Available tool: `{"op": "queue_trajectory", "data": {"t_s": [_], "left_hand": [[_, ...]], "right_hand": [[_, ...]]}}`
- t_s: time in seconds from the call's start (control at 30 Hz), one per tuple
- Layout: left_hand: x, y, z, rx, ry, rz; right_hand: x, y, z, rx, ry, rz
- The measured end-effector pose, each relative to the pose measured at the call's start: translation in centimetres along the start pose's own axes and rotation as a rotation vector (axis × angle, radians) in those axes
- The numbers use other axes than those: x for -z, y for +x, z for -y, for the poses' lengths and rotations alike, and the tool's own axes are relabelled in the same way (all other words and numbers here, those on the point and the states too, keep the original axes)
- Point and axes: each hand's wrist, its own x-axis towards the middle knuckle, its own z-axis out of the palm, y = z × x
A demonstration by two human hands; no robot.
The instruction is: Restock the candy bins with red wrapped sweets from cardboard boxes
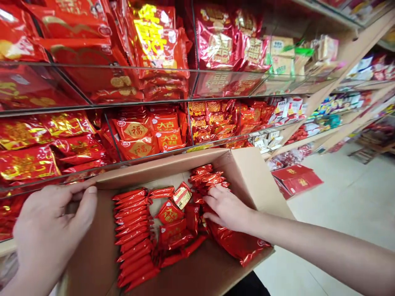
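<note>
A brown cardboard box point(259, 181) stands open before the shelves. My left hand point(55, 226) pinches its rim at the back left corner, thumb and forefinger together. Inside, my right hand point(230, 211) reaches into red snack packets point(206, 174) on the right side, its fingers curled over them and the fingertips partly hidden. A neat row of red packets point(132, 238) runs along the left. Loose packets point(171, 211) lie in the middle, beside one turned to its pale label side point(182, 195). Under my right wrist lies a larger red bag point(237, 242).
Shelves with clear front panels point(123, 80) hold red and gold packets point(135, 131) close behind the box. A wooden upright point(336, 78) divides them on the right. A red carton point(298, 181) rests low beside the tiled floor point(336, 213).
</note>
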Motion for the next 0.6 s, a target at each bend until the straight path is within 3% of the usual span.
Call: {"op": "queue_trajectory", "data": {"t_s": [0.1, 0.2, 0.27, 0.3, 0.37, 0.47, 0.5, 0.6], "left_hand": [[0.4, 0.2, 0.1, -0.207, 0.127, 0.043], [1.2, -0.3, -0.6, -0.263, 0.091, 0.075], [1.6, -1.5, -2.1, -0.208, -0.051, 0.121], [1.5, -2.3, -3.2, -0.13, -0.158, 0.146], [1.0, -4.1, -6.2, 0.234, -0.466, 0.2], [-0.3, -6.3, -11.1, 0.736, -0.91, 0.544], [-0.7, -6.7, -12.5, 0.822, -0.956, 0.579], [-1.2, -7.1, -15.3, 0.861, -0.988, 0.623]], "right_hand": [[-1.8, 1.6, 0.9, -0.025, -0.139, -0.054], [-1.4, 2.5, 1.0, -0.01, -0.131, -0.096], [0.0, 2.5, 0.8, -0.015, 0.037, -0.184], [0.9, 2.4, 0.7, -0.028, 0.178, -0.245], [2.6, 2.2, 1.1, -0.097, 0.556, -0.356], [3.9, 2.1, 2.7, -0.275, 1.163, -0.383], [3.9, 2.1, 3.4, -0.334, 1.324, -0.357], [3.2, 2.3, 5.2, -0.409, 1.598, -0.339]]}}
